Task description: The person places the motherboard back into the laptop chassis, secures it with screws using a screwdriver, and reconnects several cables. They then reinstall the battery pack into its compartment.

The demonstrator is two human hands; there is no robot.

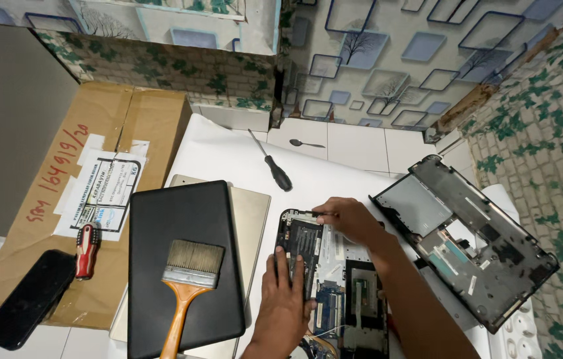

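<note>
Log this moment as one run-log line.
left hand: on opened laptop | right hand: at its top edge | paintbrush: on closed laptop

free: white sheet (228, 156) | blocked: screwdriver (272, 164), removed cover (467, 239)

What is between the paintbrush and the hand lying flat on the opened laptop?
In the head view, between the paintbrush and the left hand lie the black closed laptop under the brush and the edge of a silver laptop beneath it.
</note>
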